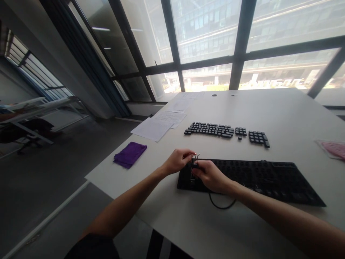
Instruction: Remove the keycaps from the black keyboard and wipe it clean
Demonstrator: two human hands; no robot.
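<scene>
"State of the hands?"

"I find the right hand (212,176) pinching a wire-pronged tool (194,165), prongs up, presumably so the left hand (176,160) can reach them. The left's fingers are drawn together there; whether they grip anything, I cannot tell."

"Placement?"

"Black keyboard (264,176) beneath both hands; loose keycaps (228,135) beyond them, grouped in keyboard layout, I judge to preserve their order."
</scene>
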